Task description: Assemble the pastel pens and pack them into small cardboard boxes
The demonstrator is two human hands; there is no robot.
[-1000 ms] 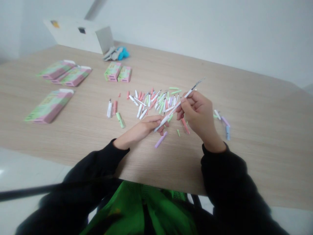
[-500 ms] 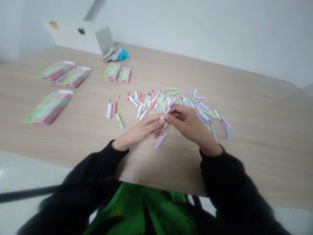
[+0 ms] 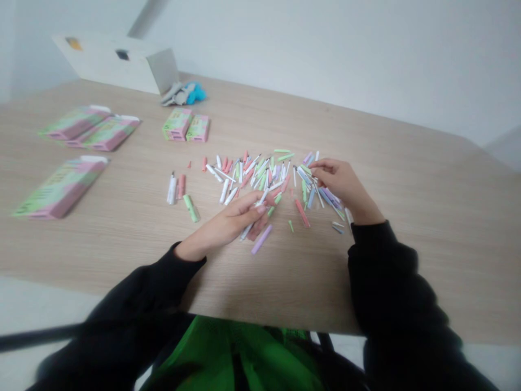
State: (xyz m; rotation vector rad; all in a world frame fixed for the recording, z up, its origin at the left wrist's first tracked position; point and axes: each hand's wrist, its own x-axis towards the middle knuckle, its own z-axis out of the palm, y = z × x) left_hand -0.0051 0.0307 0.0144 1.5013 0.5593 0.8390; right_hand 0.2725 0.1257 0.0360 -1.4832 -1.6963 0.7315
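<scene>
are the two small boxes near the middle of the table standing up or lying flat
Lying flat: the two small boxes rest side by side on their broad printed faces on the table.

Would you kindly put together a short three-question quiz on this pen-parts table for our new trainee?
1. True or false: the left hand rests on the table holding a white pen piece.
2. Multiple choice: the right hand is reaching into (a) a pink and green box, (b) the scattered pile of pen parts, (c) the white carton.
3. Fill in: the lone part lying just right of the left hand's fingertips is a ____ barrel.

Key: 1 true; 2 b; 3 purple.
</scene>
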